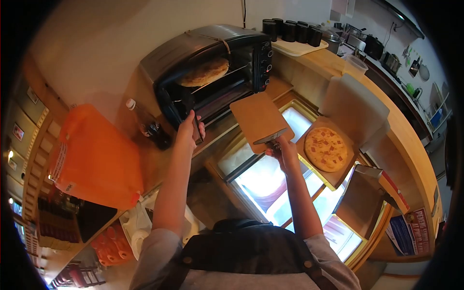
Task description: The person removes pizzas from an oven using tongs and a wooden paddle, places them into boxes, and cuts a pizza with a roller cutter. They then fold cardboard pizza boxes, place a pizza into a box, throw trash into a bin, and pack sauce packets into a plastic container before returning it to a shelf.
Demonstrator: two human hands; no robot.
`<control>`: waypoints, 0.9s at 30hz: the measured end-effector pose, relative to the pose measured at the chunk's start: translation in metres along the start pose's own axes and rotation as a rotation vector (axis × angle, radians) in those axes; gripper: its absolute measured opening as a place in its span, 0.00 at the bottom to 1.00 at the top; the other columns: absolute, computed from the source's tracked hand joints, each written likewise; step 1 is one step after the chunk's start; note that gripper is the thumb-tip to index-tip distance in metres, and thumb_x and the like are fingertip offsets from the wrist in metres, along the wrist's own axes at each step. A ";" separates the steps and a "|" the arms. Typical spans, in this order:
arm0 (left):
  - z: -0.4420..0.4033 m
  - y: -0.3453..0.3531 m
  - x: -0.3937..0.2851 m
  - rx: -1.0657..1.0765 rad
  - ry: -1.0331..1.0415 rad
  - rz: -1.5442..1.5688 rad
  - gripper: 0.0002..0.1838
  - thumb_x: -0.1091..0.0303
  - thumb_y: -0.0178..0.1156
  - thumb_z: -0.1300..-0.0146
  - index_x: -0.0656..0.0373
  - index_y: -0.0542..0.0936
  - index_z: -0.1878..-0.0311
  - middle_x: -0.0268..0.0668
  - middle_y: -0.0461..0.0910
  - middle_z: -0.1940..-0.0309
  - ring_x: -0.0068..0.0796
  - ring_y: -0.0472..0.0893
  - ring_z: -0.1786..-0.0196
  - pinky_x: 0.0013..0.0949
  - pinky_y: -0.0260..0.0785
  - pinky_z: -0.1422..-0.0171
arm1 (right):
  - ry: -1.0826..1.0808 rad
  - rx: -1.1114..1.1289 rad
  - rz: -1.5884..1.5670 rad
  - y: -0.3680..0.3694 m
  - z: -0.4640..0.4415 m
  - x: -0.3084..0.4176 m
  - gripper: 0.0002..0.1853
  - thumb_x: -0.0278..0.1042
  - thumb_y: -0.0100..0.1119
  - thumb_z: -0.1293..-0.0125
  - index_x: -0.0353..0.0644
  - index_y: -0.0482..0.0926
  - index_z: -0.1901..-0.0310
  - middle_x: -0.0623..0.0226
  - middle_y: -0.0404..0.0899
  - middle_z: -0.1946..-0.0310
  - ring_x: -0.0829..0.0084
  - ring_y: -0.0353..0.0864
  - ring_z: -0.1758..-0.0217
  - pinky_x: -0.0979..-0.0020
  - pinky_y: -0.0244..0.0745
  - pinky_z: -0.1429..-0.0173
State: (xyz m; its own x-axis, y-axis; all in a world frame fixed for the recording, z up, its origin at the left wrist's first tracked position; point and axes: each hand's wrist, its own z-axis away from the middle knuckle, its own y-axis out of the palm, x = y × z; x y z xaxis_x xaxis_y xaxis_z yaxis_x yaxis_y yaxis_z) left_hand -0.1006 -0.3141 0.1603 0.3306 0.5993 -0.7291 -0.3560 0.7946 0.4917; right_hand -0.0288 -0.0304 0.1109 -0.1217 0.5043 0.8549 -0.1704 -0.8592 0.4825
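My left hand (pixel 190 130) is closed around a dark, long-handled tool (pixel 197 129), whose far end points at the open toaster oven (pixel 203 63); its exact kind is hard to make out. Inside the oven a pizza (pixel 205 72) lies on the wire rack. My right hand (pixel 284 151) grips a brown clipboard (pixel 258 118) near its metal clip, holding it tilted in front of the oven, apart from the pizza. To the right, another pizza (pixel 326 149) with square reddish toppings lies in an open cardboard box (pixel 355 111).
A lit glass-topped counter (pixel 261 186) lies below my hands. Left of the oven stand a cola bottle (pixel 153 128) and a large orange container (pixel 99 159). A second open box (pixel 360 198) is at right. Black cups (pixel 289 31) stand on a tray (pixel 299 47) behind.
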 end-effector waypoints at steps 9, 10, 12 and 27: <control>-0.003 -0.012 -0.007 0.050 -0.089 -0.123 0.18 0.52 0.52 0.37 0.55 0.65 0.74 0.34 0.64 0.87 0.26 0.64 0.88 0.29 0.56 0.84 | -0.019 0.057 -0.012 -0.001 0.016 0.008 0.21 0.37 0.54 0.43 0.20 0.70 0.60 0.53 0.76 0.71 0.73 0.78 0.79 0.78 0.78 0.73; 0.002 -0.011 -0.002 0.049 -0.092 -0.123 0.18 0.52 0.52 0.37 0.55 0.66 0.73 0.33 0.64 0.87 0.25 0.64 0.88 0.29 0.56 0.84 | -0.012 0.055 -0.007 -0.002 0.014 0.009 0.21 0.37 0.54 0.43 0.20 0.70 0.60 0.54 0.75 0.71 0.72 0.78 0.79 0.78 0.78 0.73; 0.013 -0.009 0.008 0.047 -0.101 -0.125 0.18 0.51 0.52 0.38 0.56 0.66 0.73 0.33 0.64 0.87 0.25 0.64 0.88 0.29 0.56 0.83 | -0.018 0.060 -0.007 -0.001 0.012 0.014 0.21 0.37 0.54 0.42 0.20 0.69 0.61 0.54 0.75 0.72 0.72 0.78 0.80 0.77 0.78 0.73; 0.101 0.007 0.002 0.291 -0.186 -0.326 0.28 0.38 0.53 0.43 0.58 0.71 0.60 0.28 0.64 0.85 0.14 0.62 0.87 0.17 0.53 0.85 | -0.371 -0.134 0.220 0.043 -0.039 0.075 0.21 0.41 0.56 0.42 0.25 0.73 0.60 0.58 0.76 0.71 0.71 0.80 0.77 0.74 0.80 0.73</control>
State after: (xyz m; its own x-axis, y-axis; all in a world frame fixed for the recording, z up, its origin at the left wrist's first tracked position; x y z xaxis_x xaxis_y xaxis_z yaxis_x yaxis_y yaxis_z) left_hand -0.0142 -0.2976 0.2106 0.5448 0.3001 -0.7830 0.0435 0.9224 0.3838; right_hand -0.0833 -0.0261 0.1880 0.1855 0.2250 0.9565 -0.3080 -0.9111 0.2740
